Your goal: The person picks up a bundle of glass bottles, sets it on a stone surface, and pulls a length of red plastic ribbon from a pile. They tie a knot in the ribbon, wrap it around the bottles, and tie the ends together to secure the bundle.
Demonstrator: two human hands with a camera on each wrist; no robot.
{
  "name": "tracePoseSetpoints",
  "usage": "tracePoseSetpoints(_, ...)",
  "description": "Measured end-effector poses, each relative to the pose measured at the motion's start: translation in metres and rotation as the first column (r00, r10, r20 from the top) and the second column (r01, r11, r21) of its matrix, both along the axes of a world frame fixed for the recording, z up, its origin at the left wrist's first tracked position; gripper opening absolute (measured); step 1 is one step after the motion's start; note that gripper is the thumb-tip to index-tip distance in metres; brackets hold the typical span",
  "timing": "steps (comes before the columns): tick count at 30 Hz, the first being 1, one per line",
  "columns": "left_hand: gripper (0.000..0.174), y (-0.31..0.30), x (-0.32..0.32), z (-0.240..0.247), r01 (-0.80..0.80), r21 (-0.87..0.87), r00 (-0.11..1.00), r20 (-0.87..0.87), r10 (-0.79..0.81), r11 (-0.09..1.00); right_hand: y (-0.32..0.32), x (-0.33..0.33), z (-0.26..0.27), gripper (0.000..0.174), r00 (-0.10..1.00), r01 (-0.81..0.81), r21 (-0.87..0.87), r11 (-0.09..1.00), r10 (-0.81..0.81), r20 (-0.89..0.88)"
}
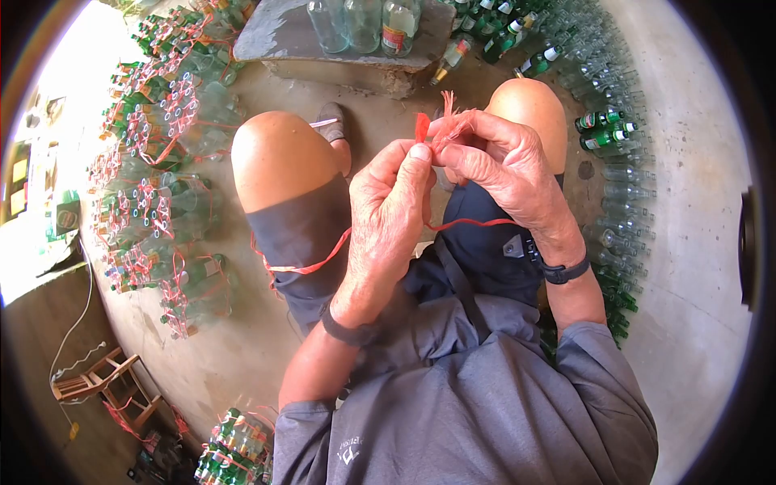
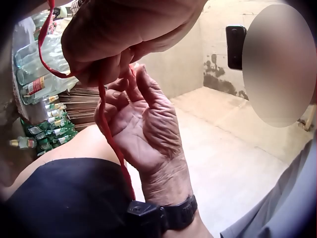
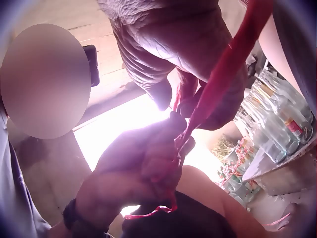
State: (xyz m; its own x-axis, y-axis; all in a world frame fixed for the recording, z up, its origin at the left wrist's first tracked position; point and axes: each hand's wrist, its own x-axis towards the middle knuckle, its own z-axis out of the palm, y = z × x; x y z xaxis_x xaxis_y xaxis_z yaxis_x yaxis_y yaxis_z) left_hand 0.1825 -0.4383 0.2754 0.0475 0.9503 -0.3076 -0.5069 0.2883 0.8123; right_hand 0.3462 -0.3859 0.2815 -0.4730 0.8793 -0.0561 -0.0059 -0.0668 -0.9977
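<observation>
Concrete floor [image 1: 695, 121] carries bundles of bottles [image 1: 162, 145], tied with red cord, at far left. Left hand [image 1: 388, 214] is raised between the knees, thumb and forefinger pinching the red string [image 1: 422, 128] just below its frayed end. Right hand [image 1: 501, 162] touches the left hand, fingers curled and grasping the same string. The string trails down across the dark shorts [image 1: 299, 226]. Loose green bottles [image 1: 602, 129] lie in rows at far right.
</observation>
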Motion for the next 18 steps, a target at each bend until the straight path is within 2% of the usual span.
tracePoseSetpoints(5,0.019,-0.0009,-0.0003,-0.0008,0.023,0.007,0.995,-0.096,-0.022,1.000,-0.0042,-0.0029,-0.0051,0.013,0.991,0.128,0.058,0.990,-0.130,0.033)
tracePoseSetpoints(8,0.022,-0.0017,0.0010,0.0014,0.032,0.027,0.984,-0.176,-0.027,0.999,-0.0054,-0.0016,-0.0044,0.012,0.986,0.149,0.084,0.985,-0.155,0.068)
tracePoseSetpoints(18,0.024,-0.0049,-0.0015,-0.0033,0.103,0.012,0.987,-0.122,-0.101,0.995,-0.0047,-0.0004,0.0032,0.011,0.985,0.151,0.087,0.985,-0.157,0.074)
